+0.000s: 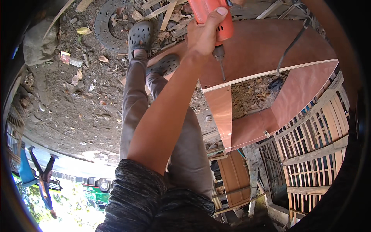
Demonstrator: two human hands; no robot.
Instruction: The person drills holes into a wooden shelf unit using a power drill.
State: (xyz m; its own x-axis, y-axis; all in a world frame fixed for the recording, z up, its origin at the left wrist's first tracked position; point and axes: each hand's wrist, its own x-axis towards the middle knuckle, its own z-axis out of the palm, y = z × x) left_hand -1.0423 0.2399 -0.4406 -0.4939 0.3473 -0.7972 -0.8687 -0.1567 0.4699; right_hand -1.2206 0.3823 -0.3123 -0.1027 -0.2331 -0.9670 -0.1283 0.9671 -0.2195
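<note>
My left hand (203, 36) wraps around the body of an orange power drill (211, 15), its thumb lying along the casing. At the top edge a small part of my right hand (238, 2) shows against the drill's far side; most of it is cut off by the frame. From the dark chuck (218, 51) a thin bit (222, 70) points down. Its tip meets the reddish-brown plywood panel (266, 46), close to the pale cut edge. More brown panels join this one into an open frame, with a side panel (218, 112) below the bit.
A dark cable (291, 48) crosses the panel. My feet in dark clogs (140, 36) stand by wood scraps and a dark ring (101, 33). A large stone (40, 42) lies at the left. Wooden slat fencing (313, 143) stands right; another person (45, 178) appears upside down at lower left.
</note>
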